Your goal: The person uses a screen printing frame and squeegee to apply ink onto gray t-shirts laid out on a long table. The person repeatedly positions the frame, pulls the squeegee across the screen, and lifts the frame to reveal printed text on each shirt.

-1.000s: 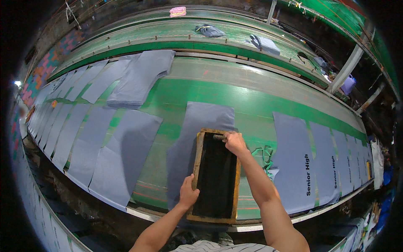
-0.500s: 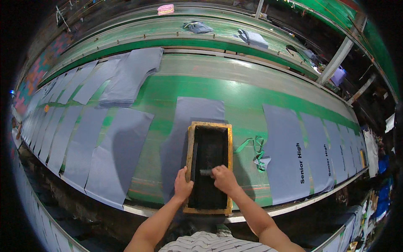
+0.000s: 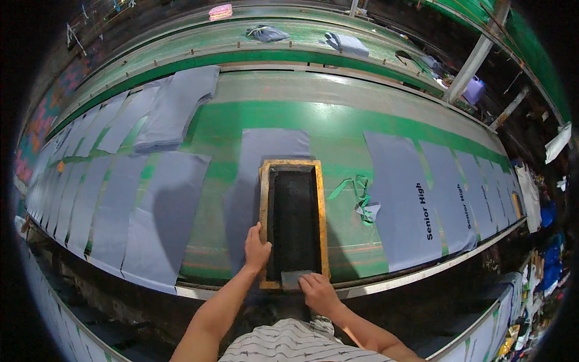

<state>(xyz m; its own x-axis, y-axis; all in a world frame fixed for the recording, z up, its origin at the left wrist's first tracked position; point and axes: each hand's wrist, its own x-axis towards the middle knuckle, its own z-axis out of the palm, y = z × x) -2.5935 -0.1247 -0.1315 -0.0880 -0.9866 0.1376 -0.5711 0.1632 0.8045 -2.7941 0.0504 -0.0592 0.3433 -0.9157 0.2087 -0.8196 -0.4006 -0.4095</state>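
Observation:
A wooden-edged printing screen (image 3: 322, 223) with a dark mesh lies on a grey-blue fabric panel (image 3: 274, 143) in front of me. My left hand (image 3: 257, 248) is closed around the screen's left edge. At the near end of the screen my right hand (image 3: 317, 292) grips a small grey squeegee (image 3: 294, 279), which rests by the near rim. Under the screen, most of the panel's near part is hidden. To the right of the screen lies a tangle of green ribbon (image 3: 363, 196) with a scrap of cloth.
Long green table (image 3: 338, 117) spans the view. Unprinted panels (image 3: 163, 211) lie at left, with a stacked pile (image 3: 178, 108) behind. Panels with dark lettering (image 3: 398, 211) line the right. Behind runs another table (image 3: 199, 42) with folded cloth; a post (image 3: 473, 60) rises at right.
My right hand has drawn the squeegee from the middle of the screen toward me to its near end. My left hand keeps its grip on the frame. The view has shifted slightly.

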